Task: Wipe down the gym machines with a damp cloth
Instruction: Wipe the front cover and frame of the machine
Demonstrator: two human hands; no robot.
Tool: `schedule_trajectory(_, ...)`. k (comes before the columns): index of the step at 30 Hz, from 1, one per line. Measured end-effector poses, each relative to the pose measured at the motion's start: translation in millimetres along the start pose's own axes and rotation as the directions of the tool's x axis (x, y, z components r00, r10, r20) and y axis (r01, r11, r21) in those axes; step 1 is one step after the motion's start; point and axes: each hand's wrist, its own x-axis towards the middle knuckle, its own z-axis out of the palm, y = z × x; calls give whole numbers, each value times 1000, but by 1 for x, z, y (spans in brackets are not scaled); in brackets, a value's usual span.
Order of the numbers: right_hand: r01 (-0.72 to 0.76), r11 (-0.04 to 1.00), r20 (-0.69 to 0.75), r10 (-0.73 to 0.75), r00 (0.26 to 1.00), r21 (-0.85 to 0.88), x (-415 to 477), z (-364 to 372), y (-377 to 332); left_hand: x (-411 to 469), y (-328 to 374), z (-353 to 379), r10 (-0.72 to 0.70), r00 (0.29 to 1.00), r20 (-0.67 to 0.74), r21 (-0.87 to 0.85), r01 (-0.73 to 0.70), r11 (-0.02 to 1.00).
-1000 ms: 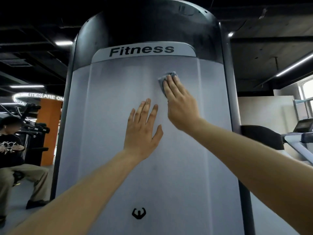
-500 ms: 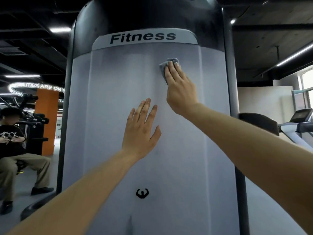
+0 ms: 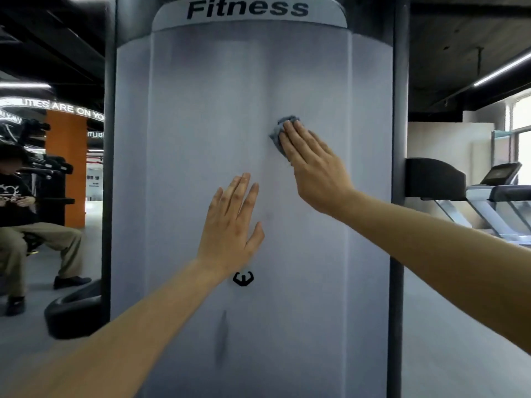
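Pressing grey cloth to machine panel with straight-fingered right hand; seemingly resting spread, empty left hand lower down.

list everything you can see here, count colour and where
machine panel: one, pale grey, centre, fills most of the frame
Fitness label: one, black letters, top of the panel
cloth: one, blue-grey, on the panel right of centre
logo: one, black, low on the panel
pillar: one, orange, left background
seated person: one, dark top, far left
pad: one, black, right of the machine
treadmill: at least one, grey, far right
left hand: flat on the panel, below the cloth
right hand: pressing the cloth to the panel
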Motion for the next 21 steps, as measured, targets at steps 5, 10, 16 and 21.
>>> schedule_trajectory(5,-172,982,-31,175,984,81,5,3,-22,-17,6,3,-10,1000,9,-26,10,1000)
schedule_trajectory(10,-111,987,-15,113,993,120,-72,19,-69,-46,14,8,-29,1000,-2,-78,29,997)
schedule_trajectory(16,60,992,72,-68,995,107,-150,16,-92,-85,22,11,-33,999,43,-72,36,997)
schedule_trajectory(21,119,993,58,-120,991,26,-109,10,-60,-107,28,14,-32,997,69,-82,37,996)
